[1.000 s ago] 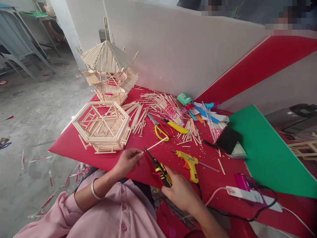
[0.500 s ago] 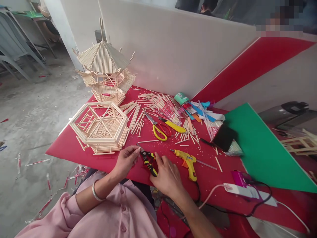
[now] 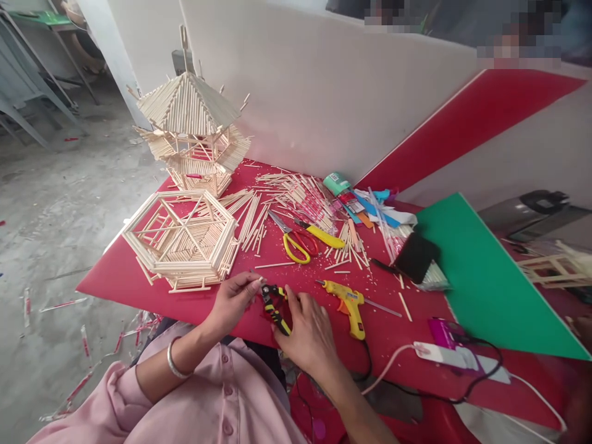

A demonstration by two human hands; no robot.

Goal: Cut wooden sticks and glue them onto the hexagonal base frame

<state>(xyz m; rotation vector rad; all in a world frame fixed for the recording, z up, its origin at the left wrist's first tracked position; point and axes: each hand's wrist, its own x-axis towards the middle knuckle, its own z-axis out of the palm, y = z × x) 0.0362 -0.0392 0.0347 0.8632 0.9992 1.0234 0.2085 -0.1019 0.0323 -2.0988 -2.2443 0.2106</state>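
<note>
My right hand (image 3: 305, 327) is wrapped round the handles of black-and-yellow pliers (image 3: 276, 309), whose jaws point up and left. Close by their jaws, my left hand (image 3: 237, 299) is closed in a pinch on a small pale stick (image 3: 259, 280), mostly covered by the fingers. Left of my hands sits a hexagonal stick frame (image 3: 182, 240) with a spiral stick floor. Behind it rises a stick pagoda (image 3: 192, 123) with a tiered roof. A yellow glue gun (image 3: 346, 303) lies right of my right hand.
Scissors (image 3: 296, 243) and a yellow-handled knife (image 3: 324, 234) lie beyond my hands, near loose stick piles (image 3: 252, 222). A dark phone-like object (image 3: 417, 256) rests by a green board (image 3: 485, 265). A power strip (image 3: 457, 357) with cables lies at the right of the red tabletop (image 3: 106, 277).
The view has shifted slightly, so most things sit a little further left. The plier handles look more spread than before. Both hands keep their places near each other.
</note>
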